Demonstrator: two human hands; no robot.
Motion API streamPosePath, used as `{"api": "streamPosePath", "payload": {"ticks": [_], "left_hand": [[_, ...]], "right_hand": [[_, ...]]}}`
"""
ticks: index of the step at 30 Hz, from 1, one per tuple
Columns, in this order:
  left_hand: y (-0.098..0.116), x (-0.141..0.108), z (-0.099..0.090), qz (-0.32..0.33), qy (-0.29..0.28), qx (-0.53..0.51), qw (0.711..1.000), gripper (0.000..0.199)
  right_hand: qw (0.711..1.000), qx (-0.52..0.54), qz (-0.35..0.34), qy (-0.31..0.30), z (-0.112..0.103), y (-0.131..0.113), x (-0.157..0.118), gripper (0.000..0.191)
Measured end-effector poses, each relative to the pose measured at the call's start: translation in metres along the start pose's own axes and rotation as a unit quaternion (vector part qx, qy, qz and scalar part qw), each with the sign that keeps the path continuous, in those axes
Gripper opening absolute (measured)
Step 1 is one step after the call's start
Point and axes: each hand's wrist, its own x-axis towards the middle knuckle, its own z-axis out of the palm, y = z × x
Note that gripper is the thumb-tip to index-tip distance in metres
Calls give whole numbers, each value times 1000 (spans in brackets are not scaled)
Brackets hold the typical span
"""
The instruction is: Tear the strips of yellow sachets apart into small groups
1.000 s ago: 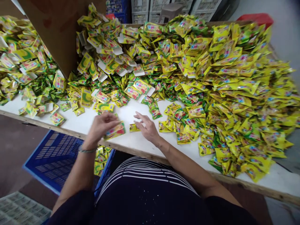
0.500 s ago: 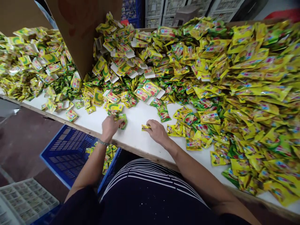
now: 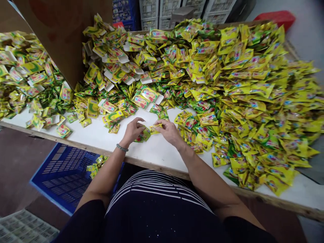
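My left hand [image 3: 133,131], with a beaded bracelet at the wrist, is curled at a green sachet [image 3: 144,135] low over the white tabletop [image 3: 157,155]. Its thumb side covers part of that sachet. Close by on the right, my right hand [image 3: 170,131] pinches a small yellow sachet [image 3: 155,129] between thumb and fingers. The two sachets nearly meet between my hands. Just beyond my left hand lies a yellow carton [image 3: 113,116], and more green and yellow sachets [image 3: 186,119] lie to the right of my right hand.
A large heap of yellow sachets [image 3: 248,91] covers the table's right side. Small open cartons [image 3: 118,55] pile up at the back beside an upright cardboard sheet [image 3: 63,37]. Below the wooden edge, a blue crate [image 3: 63,175] holds some packets. Stacked white crates [image 3: 149,13] stand behind.
My hands have drawn close together, bringing the green and yellow sachets nearly together. The whole view has shifted, so the table's contents appear further left.
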Motion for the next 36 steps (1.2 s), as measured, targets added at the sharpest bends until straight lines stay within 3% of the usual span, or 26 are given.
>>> {"api": "streamPosePath", "payload": {"ticks": [5, 11, 14, 18, 20, 22, 24, 26, 28, 30, 33, 36], "left_hand": [[5, 5, 11, -44, -69, -144, 986, 39], [11, 5, 11, -37, -143, -137, 979, 52], [8, 6, 15, -15, -151, -148, 977, 54], [7, 4, 20, 10, -132, -151, 980, 52], [11, 3, 11, 48, -92, -81, 991, 47], [17, 3, -12, 93, 9, 62, 994, 41], [22, 6, -46, 104, 137, 241, 955, 41], [23, 11, -82, 57, 196, 393, 896, 50], [21, 16, -109, -8, 167, 495, 852, 60], [18, 19, -124, -40, 121, 536, 834, 58], [17, 15, -123, -15, 127, 496, 859, 40], [26, 7, -103, 32, 117, 398, 909, 35]], "right_hand": [[999, -1, 24, -32, 7, 4, 0, 24], [998, -45, 34, -10, 9, 9, 0, 46], [997, -62, 49, -1, 8, 8, 1, 52], [992, -56, 55, -102, 7, 6, -2, 37], [989, -62, 65, -119, 6, 4, -4, 32], [991, -55, 75, -92, 4, 3, -4, 31], [995, -42, 77, -54, 4, 2, -4, 32], [996, -41, 72, -20, 5, 1, -3, 33], [997, -53, 55, 4, 8, 2, -2, 30], [997, -61, 42, 20, 10, 4, -1, 27], [997, -54, 49, 27, 9, 6, 1, 28], [999, -4, 34, 25, 5, 4, 2, 31]]}}
